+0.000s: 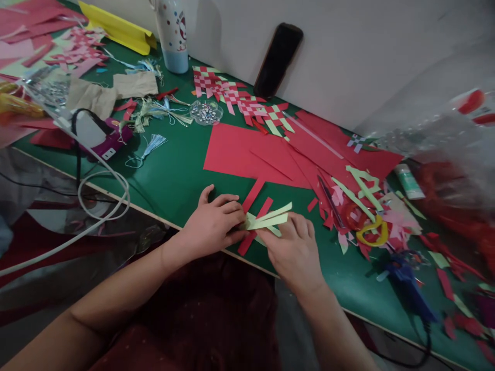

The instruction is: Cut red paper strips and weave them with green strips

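Note:
Low over the near edge of the green table, my left hand (216,221) has its fingertips closed on the left ends of pale green paper strips (270,221). My right hand (296,252) pinches the strips' right side between thumb and fingers. Two red paper strips (254,194) run crosswise to the green ones, passing above and below them between my hands. How the strips interlace under my left fingers is hidden. Beyond my hands lies a large red paper sheet (240,149).
Woven paper pieces (228,93) and a dish of beads (206,112) lie at the back, near a leaning phone (278,59) and a bottle (172,38). Right are yellow-handled scissors (381,232), a glue stick (410,181) and a blue glue gun (410,286). Left, a white cable (104,167) loops over the edge.

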The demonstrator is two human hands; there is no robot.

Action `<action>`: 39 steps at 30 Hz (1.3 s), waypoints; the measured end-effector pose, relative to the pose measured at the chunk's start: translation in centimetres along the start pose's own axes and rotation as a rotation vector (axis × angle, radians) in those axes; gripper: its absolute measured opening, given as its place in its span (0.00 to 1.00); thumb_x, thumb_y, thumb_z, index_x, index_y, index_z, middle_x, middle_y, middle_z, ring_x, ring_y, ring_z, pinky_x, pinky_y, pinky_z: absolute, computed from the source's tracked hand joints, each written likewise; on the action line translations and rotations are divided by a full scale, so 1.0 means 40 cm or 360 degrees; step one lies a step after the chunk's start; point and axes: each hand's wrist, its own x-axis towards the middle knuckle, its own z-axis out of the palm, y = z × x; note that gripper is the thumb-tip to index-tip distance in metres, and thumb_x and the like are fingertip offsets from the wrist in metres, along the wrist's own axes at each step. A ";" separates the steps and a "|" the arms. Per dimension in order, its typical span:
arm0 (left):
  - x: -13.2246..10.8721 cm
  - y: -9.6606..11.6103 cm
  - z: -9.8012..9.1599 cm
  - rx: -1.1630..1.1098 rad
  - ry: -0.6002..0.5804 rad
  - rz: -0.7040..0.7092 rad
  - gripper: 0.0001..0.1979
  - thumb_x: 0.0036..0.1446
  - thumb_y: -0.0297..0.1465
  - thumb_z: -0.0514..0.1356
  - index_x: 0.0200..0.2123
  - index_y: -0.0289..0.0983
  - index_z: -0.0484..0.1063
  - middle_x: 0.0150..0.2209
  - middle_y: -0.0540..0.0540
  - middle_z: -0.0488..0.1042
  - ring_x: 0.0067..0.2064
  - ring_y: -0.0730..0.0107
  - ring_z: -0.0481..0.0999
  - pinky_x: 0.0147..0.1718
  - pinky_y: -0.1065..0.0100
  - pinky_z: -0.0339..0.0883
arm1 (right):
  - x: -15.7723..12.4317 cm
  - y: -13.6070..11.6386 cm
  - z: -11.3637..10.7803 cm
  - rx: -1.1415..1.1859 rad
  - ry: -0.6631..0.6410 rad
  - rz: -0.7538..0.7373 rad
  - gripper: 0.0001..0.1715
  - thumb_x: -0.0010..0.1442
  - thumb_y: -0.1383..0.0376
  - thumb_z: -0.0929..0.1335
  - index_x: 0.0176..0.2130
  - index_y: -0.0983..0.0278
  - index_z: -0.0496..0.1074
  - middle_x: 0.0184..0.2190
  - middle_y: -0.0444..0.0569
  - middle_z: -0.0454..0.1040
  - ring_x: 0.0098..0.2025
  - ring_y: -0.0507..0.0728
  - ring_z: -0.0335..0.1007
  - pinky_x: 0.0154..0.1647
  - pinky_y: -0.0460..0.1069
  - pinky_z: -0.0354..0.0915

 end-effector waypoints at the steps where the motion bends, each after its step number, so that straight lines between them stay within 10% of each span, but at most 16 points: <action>1: 0.000 0.000 0.000 0.0000 0.0002 0.0000 0.08 0.64 0.39 0.61 0.40 0.43 0.74 0.44 0.49 0.80 0.60 0.57 0.69 0.65 0.44 0.33 | -0.003 -0.003 0.000 -0.0007 0.0028 0.0013 0.14 0.63 0.70 0.66 0.40 0.54 0.80 0.32 0.53 0.72 0.42 0.62 0.60 0.42 0.55 0.56; 23: 0.001 0.009 -0.007 0.0043 -0.0023 0.0001 0.05 0.61 0.36 0.64 0.39 0.44 0.73 0.44 0.51 0.79 0.60 0.56 0.69 0.64 0.42 0.36 | -0.132 -0.081 0.002 0.0721 0.0533 0.0539 0.20 0.59 0.73 0.70 0.50 0.58 0.69 0.39 0.49 0.73 0.41 0.58 0.71 0.43 0.54 0.66; 27: 0.000 0.009 0.001 0.0046 0.0000 0.0003 0.04 0.61 0.35 0.62 0.40 0.45 0.74 0.44 0.51 0.80 0.60 0.57 0.69 0.65 0.43 0.35 | -0.180 -0.063 0.007 0.0412 0.0282 0.0858 0.07 0.65 0.64 0.67 0.45 0.60 0.70 0.40 0.53 0.72 0.44 0.63 0.67 0.46 0.59 0.63; 32: 0.000 0.010 0.000 0.0068 0.0001 0.0005 0.05 0.61 0.35 0.62 0.41 0.46 0.74 0.44 0.52 0.79 0.60 0.57 0.69 0.65 0.44 0.36 | -0.165 -0.092 0.024 0.0132 -0.0037 0.0850 0.19 0.67 0.53 0.63 0.49 0.61 0.74 0.46 0.61 0.72 0.50 0.71 0.61 0.44 0.64 0.60; 39: 0.003 0.009 0.001 0.0077 -0.0026 -0.0009 0.06 0.61 0.35 0.63 0.42 0.46 0.74 0.45 0.52 0.80 0.60 0.56 0.70 0.65 0.43 0.35 | -0.085 -0.127 0.031 0.0454 0.0068 0.0842 0.20 0.65 0.49 0.64 0.43 0.60 0.75 0.43 0.57 0.75 0.48 0.68 0.64 0.44 0.60 0.58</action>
